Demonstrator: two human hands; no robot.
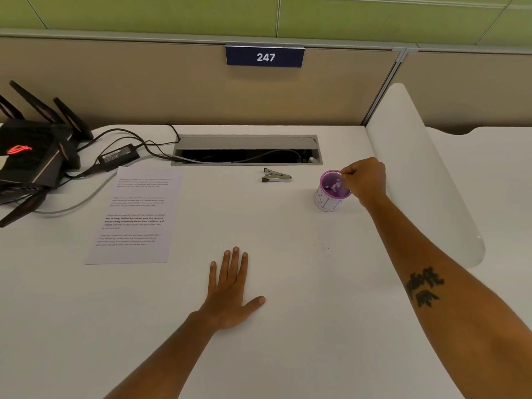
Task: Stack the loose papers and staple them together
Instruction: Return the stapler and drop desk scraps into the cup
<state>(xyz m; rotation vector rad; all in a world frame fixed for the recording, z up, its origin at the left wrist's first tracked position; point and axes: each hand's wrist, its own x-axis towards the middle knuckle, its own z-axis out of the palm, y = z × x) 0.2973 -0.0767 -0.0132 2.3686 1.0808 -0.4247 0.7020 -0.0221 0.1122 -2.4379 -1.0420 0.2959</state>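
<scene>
Printed white papers (135, 216) lie flat on the desk at the left, looking like a single neat pile. A small silver and black stapler (276, 176) rests near the back of the desk, to the right of the papers. My left hand (230, 289) lies flat on the desk, palm down with fingers spread, holding nothing. My right hand (364, 180) is at the rim of a purple mesh cup (331, 191), fingers pinched together over its edge. Whether they hold anything small is hidden.
A black router (31, 156) with antennas, a power brick (118, 157) and cables sit at the back left. An open cable tray (247, 151) runs along the desk's back edge. A white curved divider (426, 180) stands at the right. A partition with sign 247 (264, 56) rises behind.
</scene>
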